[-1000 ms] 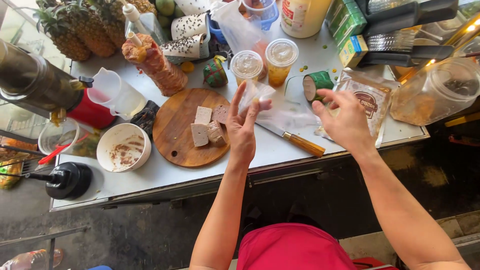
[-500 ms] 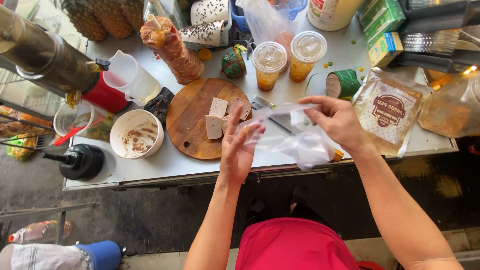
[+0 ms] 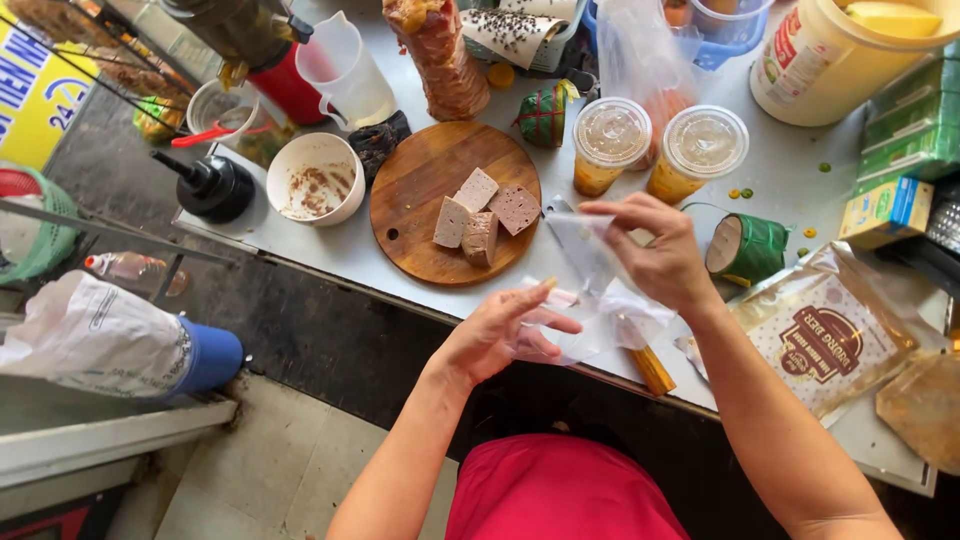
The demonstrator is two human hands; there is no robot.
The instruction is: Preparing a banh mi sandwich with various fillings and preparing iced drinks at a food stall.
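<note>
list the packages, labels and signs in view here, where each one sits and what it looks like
Clear pouch: right on the table, flat, with a dark red and white label.
Green cartons: far right, stacked boxes.
Small box: below the cartons, yellow, green and blue.
Cream tub: top right, round, with a coloured label.
Sign: far left, yellow with blue lettering.
Thin clear bag: held in both hands, unprinted.

The thin clear plastic bag between the hands hides most of the wooden-handled knife, whose blade is barely traceable. At one o'clock, the big cream plastic tub runs off the top edge. The right forearm leaves the frame at five o'clock.
</note>
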